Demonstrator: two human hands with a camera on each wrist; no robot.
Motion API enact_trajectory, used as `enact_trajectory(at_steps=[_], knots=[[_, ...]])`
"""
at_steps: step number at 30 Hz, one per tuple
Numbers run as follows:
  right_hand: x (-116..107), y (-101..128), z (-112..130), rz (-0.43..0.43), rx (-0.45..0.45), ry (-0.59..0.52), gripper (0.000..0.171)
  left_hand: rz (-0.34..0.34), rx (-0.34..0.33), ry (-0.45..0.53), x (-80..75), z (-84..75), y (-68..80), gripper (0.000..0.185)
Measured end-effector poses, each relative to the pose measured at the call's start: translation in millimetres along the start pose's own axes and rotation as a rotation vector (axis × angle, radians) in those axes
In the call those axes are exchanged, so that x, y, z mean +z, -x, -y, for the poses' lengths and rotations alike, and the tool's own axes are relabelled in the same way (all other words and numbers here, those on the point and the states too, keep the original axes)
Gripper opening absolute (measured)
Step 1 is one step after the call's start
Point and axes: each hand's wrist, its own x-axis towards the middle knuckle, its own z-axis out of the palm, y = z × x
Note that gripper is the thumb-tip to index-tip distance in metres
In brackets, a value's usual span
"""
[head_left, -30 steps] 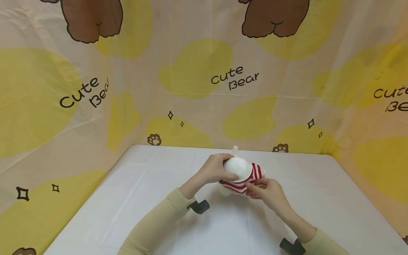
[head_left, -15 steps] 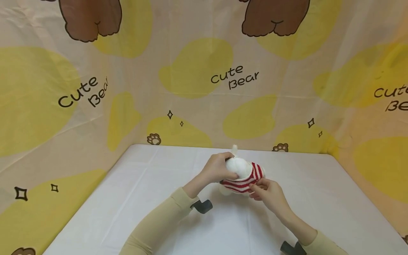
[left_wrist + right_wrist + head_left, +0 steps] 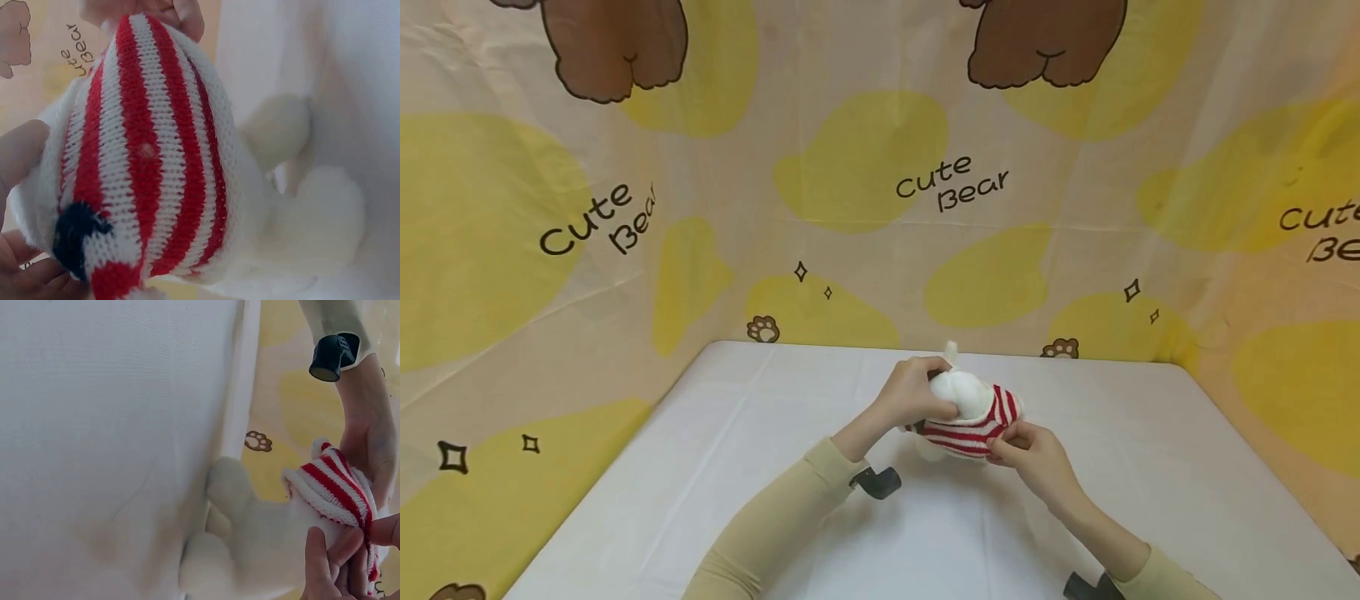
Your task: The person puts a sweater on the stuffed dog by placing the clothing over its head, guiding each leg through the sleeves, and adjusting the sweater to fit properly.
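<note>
As before, both hands [image 3: 917, 396] [image 3: 1026, 448] still grip plush toy [image 3: 966, 408]; sweater [image 3: 970, 427] lower.

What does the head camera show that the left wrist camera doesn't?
Only the head view shows the white table, the "Cute Bear" backdrop, both beige sleeves, and the left hand and right hand holding the white plush toy from either side. Only the left wrist view shows the knit close up, with a dark navy patch on it. Both show the toy's red-and-white striped sweater.
</note>
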Motion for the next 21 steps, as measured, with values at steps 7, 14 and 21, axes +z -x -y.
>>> enact_trajectory(at_steps=[7,14,21], knots=[[-0.1,-1.2,-3.6,0.042,0.093,-0.166,0.017,-0.026,-0.032,0.057,1.0,1.1,-2.0,0.039],[-1.8,-0.6,-1.7,0.011,0.099,-0.124,0.031,-0.033,-0.043,0.064,1.0,2.3,-3.0,0.039],[-3.6,1.5,2.1,0.014,0.107,-0.105,0.036,-0.035,-0.041,0.078,0.8,1.0,-3.1,0.038]])
